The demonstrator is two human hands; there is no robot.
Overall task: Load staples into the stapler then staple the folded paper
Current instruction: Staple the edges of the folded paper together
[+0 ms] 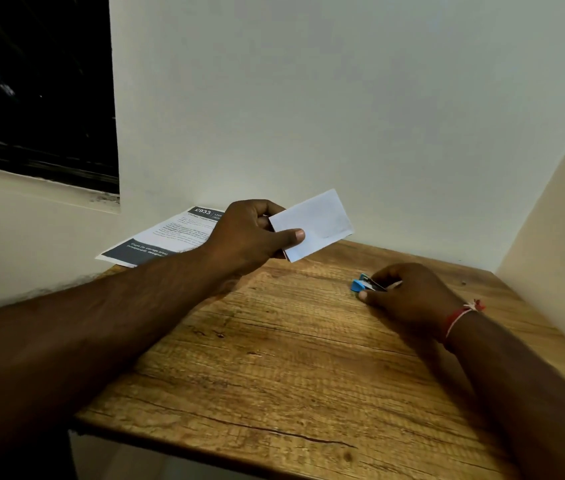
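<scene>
My left hand [253, 233] holds a folded white paper [315, 225] in the air above the back of the wooden table [274, 358], pinched between thumb and fingers. A small blue stapler [360, 283] lies on the table at the right. My right hand [409, 296] rests over it, fingers closed around its body, so only the blue front end and some metal show. No loose staples can be seen.
A printed sheet [159, 240] with dark bands lies at the table's back left corner, partly overhanging the edge. White walls close in behind and at the right. A dark window [35, 88] is at the upper left.
</scene>
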